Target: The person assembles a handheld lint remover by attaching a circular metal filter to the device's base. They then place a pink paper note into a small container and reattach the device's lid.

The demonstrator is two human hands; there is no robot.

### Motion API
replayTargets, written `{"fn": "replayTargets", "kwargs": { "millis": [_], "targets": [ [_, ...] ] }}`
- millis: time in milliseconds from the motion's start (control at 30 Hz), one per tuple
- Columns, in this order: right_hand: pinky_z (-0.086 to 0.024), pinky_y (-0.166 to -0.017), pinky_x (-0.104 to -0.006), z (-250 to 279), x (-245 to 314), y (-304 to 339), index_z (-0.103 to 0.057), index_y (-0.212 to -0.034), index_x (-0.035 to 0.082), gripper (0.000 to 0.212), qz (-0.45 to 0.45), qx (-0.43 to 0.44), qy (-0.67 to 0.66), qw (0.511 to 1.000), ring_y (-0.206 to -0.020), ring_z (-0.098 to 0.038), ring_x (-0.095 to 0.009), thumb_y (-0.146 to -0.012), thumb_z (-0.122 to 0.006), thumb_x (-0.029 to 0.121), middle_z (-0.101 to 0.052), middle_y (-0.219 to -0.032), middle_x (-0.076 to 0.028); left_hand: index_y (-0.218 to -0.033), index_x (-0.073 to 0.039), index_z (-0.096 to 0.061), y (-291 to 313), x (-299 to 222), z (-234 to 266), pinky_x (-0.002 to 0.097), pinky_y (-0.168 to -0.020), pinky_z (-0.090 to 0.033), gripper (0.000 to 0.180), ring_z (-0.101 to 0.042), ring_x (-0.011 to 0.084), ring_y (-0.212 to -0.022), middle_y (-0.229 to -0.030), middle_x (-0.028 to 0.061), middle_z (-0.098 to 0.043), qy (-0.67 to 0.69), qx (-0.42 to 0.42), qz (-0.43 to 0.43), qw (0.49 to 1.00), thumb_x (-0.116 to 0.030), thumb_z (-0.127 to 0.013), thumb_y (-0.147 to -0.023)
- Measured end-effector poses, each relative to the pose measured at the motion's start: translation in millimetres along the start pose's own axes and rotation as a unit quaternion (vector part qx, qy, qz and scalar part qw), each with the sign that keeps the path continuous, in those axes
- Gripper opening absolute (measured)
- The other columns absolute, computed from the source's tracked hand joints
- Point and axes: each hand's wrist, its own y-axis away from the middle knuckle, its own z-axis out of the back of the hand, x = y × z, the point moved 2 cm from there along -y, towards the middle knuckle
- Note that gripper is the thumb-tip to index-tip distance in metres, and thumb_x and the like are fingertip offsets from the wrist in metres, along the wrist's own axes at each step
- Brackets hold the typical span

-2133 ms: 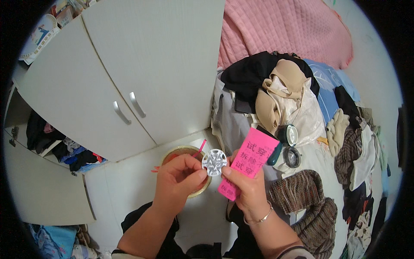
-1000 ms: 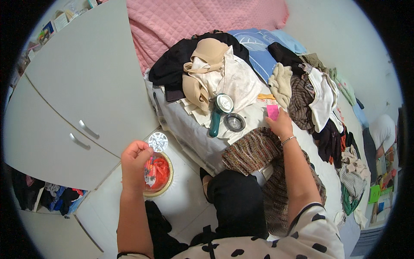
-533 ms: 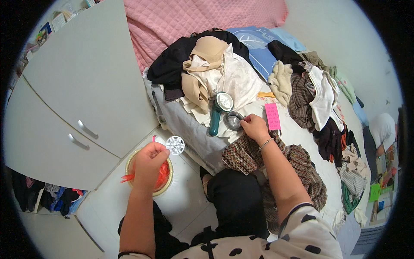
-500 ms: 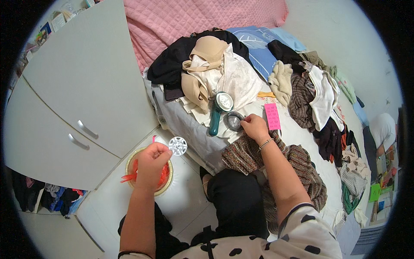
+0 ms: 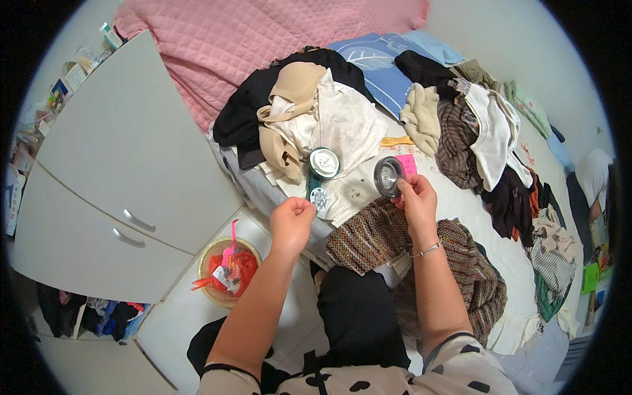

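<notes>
Between the fingertips of my left hand (image 5: 291, 225) is a small round silver disc (image 5: 320, 199) with a cut-out pattern, held over the lower part of the green handle of a fabric shaver (image 5: 324, 162). That shaver lies on the bed with its round white head uncovered. My right hand (image 5: 419, 203) pinches a dark see-through ring-shaped cap (image 5: 387, 176) by its edge, tilted above the bed. Behind the cap shows part of a pink paper note (image 5: 408, 162). A brown checked knit garment (image 5: 368, 237) lies under my right wrist.
White clothing (image 5: 349, 118) and a beige bra (image 5: 296, 85) are heaped on the bed, with more clothes (image 5: 490, 138) along its right side. At the left stands a white cabinet (image 5: 125, 151). A waste bin (image 5: 203, 262) with red plastic inside sits on the floor.
My left hand has moved right with the disc, from above the bin to the shaver's handle. My right hand has lifted the cap off the bed and brought it right, over the pink note.
</notes>
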Motion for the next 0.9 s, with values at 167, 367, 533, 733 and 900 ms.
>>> {"fn": "replayTargets", "kwargs": {
  "millis": [167, 367, 533, 733, 900],
  "targets": [
    [-0.045, -0.050, -0.0204, 19, -3, 1, -0.057, -0.093, 0.002, 0.013, -0.013, -0.004, -0.024, 1.000, -0.055, -0.055, -0.008, -0.089, -0.062, 0.013, -0.059, -0.072, -0.001, -0.081, 0.001, -0.064, -18, 4, -35, 0.0258, -0.054, -0.045, 0.010, -0.056, 0.0098, -0.058, -0.070, 0.0053, -0.064, -0.046, -0.048, 0.038, 0.997, -0.009, -0.065, -0.080],
    [-0.047, -0.052, -0.0208, 14, -3, 14, -0.056, -0.092, 0.002, 0.009, -0.019, 0.006, -0.055, 0.998, -0.055, -0.055, -0.008, -0.088, -0.062, 0.008, -0.055, -0.070, 0.001, -0.105, 0.002, -0.055, -12, 17, -43, 0.0236, -0.044, -0.043, 0.021, -0.052, 0.0117, -0.049, -0.077, 0.0083, -0.064, -0.003, -0.031, 0.051, 0.998, -0.007, -0.058, -0.087],
    [-0.052, -0.053, -0.0232, -1, -1, 35, -0.055, -0.093, 0.000, 0.012, 0.009, 0.058, -0.056, 0.997, -0.059, -0.056, -0.008, -0.088, -0.063, 0.006, -0.058, -0.073, -0.002, -0.111, 0.003, -0.051, 19, 6, -30, 0.0238, -0.055, -0.047, 0.023, -0.056, 0.0132, -0.057, -0.085, 0.0099, -0.064, 0.069, -0.013, -0.003, 0.998, -0.008, -0.054, -0.091],
    [-0.046, -0.054, -0.0213, -26, -15, 73, -0.057, -0.088, 0.000, 0.015, 0.054, 0.104, 0.034, 0.993, -0.058, -0.051, -0.005, -0.083, -0.069, 0.009, -0.056, -0.069, 0.001, -0.103, -0.003, -0.056, 75, -13, -8, 0.0260, -0.067, -0.048, 0.019, -0.059, 0.0132, -0.073, -0.087, 0.0059, -0.063, 0.219, 0.071, 0.095, 0.969, -0.019, -0.055, -0.093],
    [-0.045, -0.053, -0.0239, -43, -6, 112, -0.058, -0.088, 0.000, 0.018, 0.101, 0.166, 0.116, 0.974, -0.055, -0.053, -0.007, -0.080, -0.070, 0.010, -0.057, -0.066, -0.002, -0.095, -0.005, -0.058, 110, -14, 14, 0.0253, -0.067, -0.047, 0.014, -0.056, 0.0099, -0.071, -0.082, 0.0020, -0.060, 0.263, 0.053, 0.128, 0.955, -0.018, -0.061, -0.090]
  ]
}}
